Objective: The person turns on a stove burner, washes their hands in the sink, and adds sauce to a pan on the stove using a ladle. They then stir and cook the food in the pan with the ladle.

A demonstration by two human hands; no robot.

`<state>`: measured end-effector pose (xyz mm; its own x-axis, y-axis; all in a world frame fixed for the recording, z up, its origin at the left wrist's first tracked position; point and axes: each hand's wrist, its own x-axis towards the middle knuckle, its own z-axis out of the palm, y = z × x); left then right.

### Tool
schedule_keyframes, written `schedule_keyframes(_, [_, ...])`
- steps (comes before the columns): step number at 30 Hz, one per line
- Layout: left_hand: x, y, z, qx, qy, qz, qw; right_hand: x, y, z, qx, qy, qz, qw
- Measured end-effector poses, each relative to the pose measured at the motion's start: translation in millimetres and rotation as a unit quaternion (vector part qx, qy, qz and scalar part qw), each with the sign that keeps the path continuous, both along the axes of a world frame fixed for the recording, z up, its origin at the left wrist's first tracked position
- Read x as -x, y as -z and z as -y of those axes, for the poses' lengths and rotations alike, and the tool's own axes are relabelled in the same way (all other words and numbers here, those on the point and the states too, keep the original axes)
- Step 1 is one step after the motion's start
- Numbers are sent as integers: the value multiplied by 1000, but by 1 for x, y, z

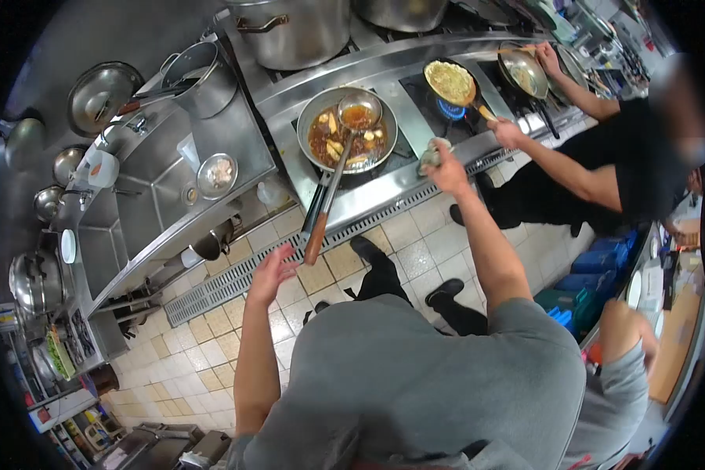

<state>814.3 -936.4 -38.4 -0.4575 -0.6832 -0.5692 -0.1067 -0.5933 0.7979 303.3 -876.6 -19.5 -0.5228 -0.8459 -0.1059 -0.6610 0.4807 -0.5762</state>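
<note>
My right hand (449,174) is closed on a crumpled greyish cloth (430,159) at the front edge of the stove. My left hand (272,274) is in the air with its fingers apart, holding nothing. Just beyond it are the wooden end of a ladle (341,166) and a dark pan handle (315,205). The ladle's bowl, filled with brown sauce, rests in a wide pan (302,124) on the stove. Brown sauce with pale yellowish pieces (334,149) lies in this pan.
A co-worker in black (580,157) holds a frying pan (475,98) with an omelette-like food over a blue flame. Large pots (290,35) stand behind. On the left are a sink (145,192) and a small bowl (217,176). Another person in grey (623,392) is at right.
</note>
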Motion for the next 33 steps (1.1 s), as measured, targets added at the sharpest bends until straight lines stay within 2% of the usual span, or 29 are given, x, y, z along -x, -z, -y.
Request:
schedule_keyframes(1, [35,4,21,-18,-17,-56,998,8,5,14,2,-9,-2,1000])
schedule_keyframes(2, [65,-1,37,-15,-24,-56,998,10,20,22,-25,-74,-149,986])
schedule_keyframes(3, [92,-7,48,-5,-3,7,1000,11,40,23,-53,-134,-289,946])
schedule_keyframes(4, [113,-11,57,4,18,68,998,17,65,22,-52,-137,-287,947])
schedule_keyframes(6, [131,-6,63,15,43,82,996,38,109,30,-17,-183,-252,950])
schedule_keyframes(7, [132,-4,58,20,74,98,992,44,108,35,-19,-186,-247,951])
schedule_keyframes(8, [135,-12,54,108,75,105,986,52,106,43,-35,-204,-228,951])
schedule_keyframes(11, [128,-11,52,115,99,113,982,73,108,81,-28,-221,-196,955])
schedule_keyframes(12, [130,-16,50,74,85,100,989,78,107,102,-26,-217,-168,961])
schedule_keyframes(15, [133,-21,56,86,101,138,981,89,87,184,-24,-210,-133,968])
schedule_keyframes(16, [124,-7,58,17,105,121,987,99,96,215,-6,-213,-145,966])
schedule_keyframes(19, [133,-27,56,40,61,69,995,128,127,302,10,-203,-140,969])
schedule_keyframes(20, [133,-32,57,36,46,52,997,129,107,323,-50,-174,-112,977])
schedule_keyframes(21, [128,-36,56,110,44,135,984,126,102,330,-46,-182,-109,976])
schedule_keyframes(23, [112,-42,50,28,13,141,990,133,99,332,-9,-134,-207,969])
schedule_keyframes(25, [96,-37,35,-3,-34,115,993,128,66,335,-127,-130,-219,959])
schedule_keyframes(27, [87,-40,20,-37,-115,34,992,140,76,363,-155,-89,-208,962])
schedule_keyframes(28, [78,-33,11,-54,-119,21,991,137,66,374,-184,-142,-227,946])
schedule_keyframes(29, [74,-35,7,-54,-100,33,993,134,65,384,-184,-150,-230,944])
schedule_keyframes(31, [78,-44,3,-86,-116,-27,989,117,54,409,-294,-277,-156,901])
schedule_keyframes(32, [78,-36,-1,-87,-128,-35,987,101,50,417,-294,-287,-166,897])
schedule_keyframes(33, [78,-26,-5,-57,-110,-31,992,81,51,423,-264,-283,-71,919])
